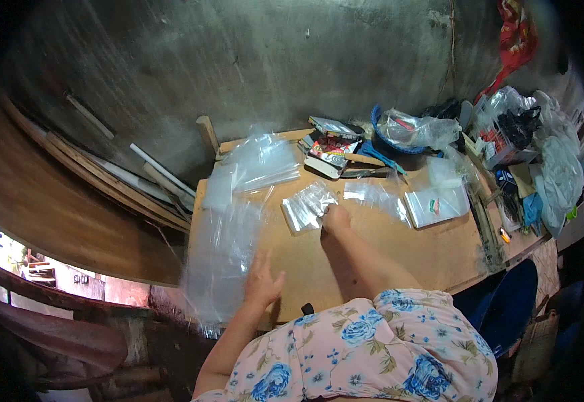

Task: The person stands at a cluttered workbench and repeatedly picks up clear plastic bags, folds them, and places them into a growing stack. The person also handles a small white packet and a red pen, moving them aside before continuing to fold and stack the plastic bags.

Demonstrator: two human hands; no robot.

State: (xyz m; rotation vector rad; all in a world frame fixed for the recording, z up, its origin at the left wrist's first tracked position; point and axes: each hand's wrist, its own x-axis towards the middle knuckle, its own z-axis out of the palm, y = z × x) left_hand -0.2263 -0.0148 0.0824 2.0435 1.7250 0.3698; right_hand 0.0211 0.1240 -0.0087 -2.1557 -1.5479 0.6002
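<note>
My right hand (336, 219) is closed at the right edge of a small shiny clear plastic bag (303, 206) in the middle of the wooden table; its fingertips are partly hidden. Nearer to me, my left hand (263, 283) rests with fingers spread beside a long clear plastic sheet (222, 248) and holds nothing. A fanned pile of clear plastic bags (265, 161) lies at the far left. To the right of my right hand are more small clear bags (376, 195), laid flat, and a thicker stack of clear bags (439, 205) with a small printed patch.
Along the back lie a black tray (323, 167), a knife-like tool with a wooden handle (364, 159), packets and a blue basket (399, 137) holding plastic. A crate (506, 151) heaped with bags stands at the far right. A grey wall borders the table; a blue chair (509, 311) is at the near right.
</note>
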